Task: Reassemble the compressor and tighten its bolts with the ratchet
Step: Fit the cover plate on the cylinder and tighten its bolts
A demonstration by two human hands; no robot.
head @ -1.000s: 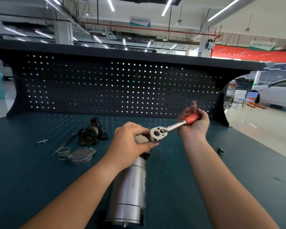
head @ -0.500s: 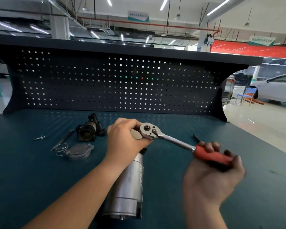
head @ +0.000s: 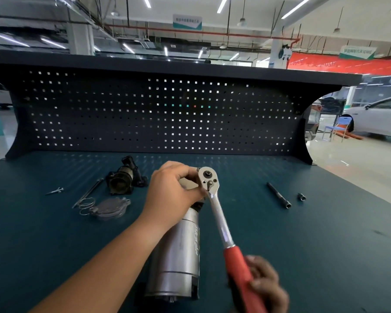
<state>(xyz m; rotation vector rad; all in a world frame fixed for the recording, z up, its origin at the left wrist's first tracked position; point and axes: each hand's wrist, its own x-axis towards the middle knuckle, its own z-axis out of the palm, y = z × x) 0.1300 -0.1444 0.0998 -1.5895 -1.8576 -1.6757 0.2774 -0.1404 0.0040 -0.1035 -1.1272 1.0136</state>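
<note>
Am logging compressor [head: 178, 251] lying lengthwise on counter [head: 303, 245], far end gripped by my left hand [head: 172, 193], fingers curling round it. Head of ratchet [head: 219, 220] sitting there; handle swinging from far right round toward me, right hand [head: 264, 288] fingers wrapping red grip. Judging tightening stroke progressing.

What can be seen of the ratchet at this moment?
The ratchet is a polished metal wrench with a rounded head, a small lever on its face, a slim bright shaft and a red grip. Its head sits over the far end of the silver compressor lying on the bench; the handle slants toward the camera. The right hand grips the red grip, blurred. The left hand holds the compressor's end beside the head; whether it touches the head is unclear.
</note>
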